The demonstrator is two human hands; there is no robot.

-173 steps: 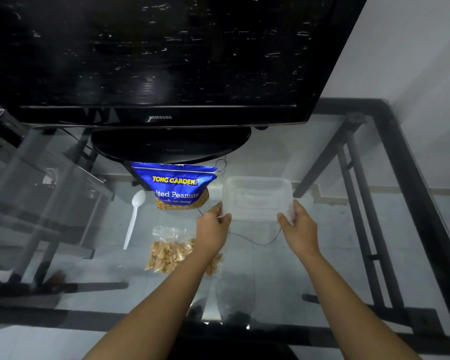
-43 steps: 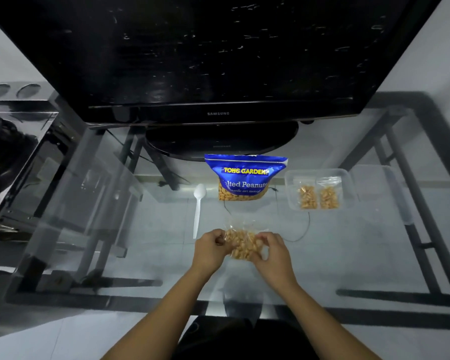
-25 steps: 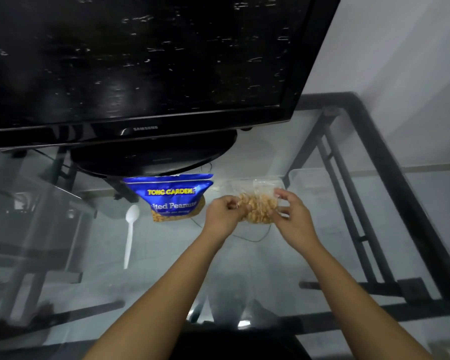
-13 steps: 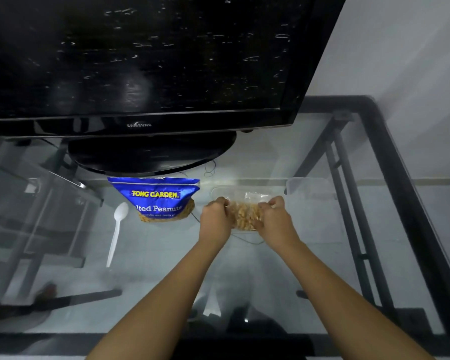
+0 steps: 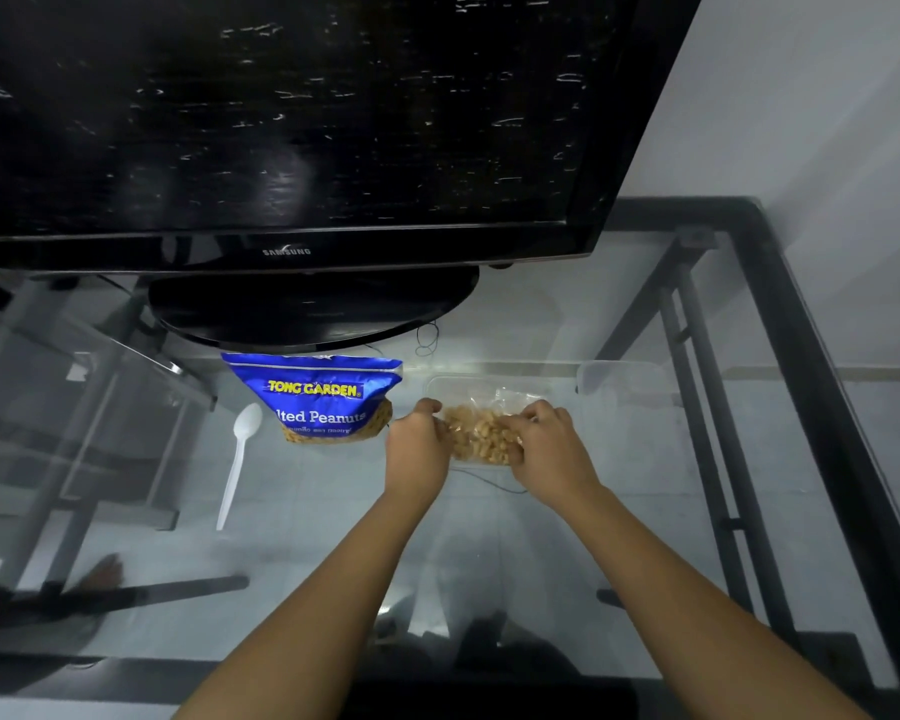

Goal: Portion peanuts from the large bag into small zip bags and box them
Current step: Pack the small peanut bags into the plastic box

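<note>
- Clear plastic is what both hands are working with: the left hand [image 5: 418, 443] and the right hand [image 5: 547, 449] are each pinching one end of a filled zip bag [image 5: 480, 434] of peanuts, fingers curled round its edges.
- The zip bag is sitting low in the open box [image 5: 489, 389], which is standing on the glass worktop [image 5: 307, 511] just right of the big bag [image 5: 319, 397]; whether it is already resting on the box floor I cannot tell, since the hands are covering its near edge.
- The step in hand, as I judge it, is the boxing: a portion is being settled into the box. Other zip bags under it are not showing here.
- The lid [image 5: 622, 389] is lying just right of the box, off it. The spoon [image 5: 237, 462] is lying left of the big bag, untouched by either hand.
- Next move, by my reading: both hands are needing to let go and draw back without dragging the zip bag out, then either fetch another portion or reach right for the lid. The thin film is looking slippery and slack, so pressing it flat first should help the lid seat.
- Against the frame of about two seconds ago: then the zip bag was being held near the worktop's front, well apart from the box, which was showing two portions inside; now the zip bag is at the box.
- Half a second ago the hands were already at the box, a little higher; now they are sitting lower.
</note>
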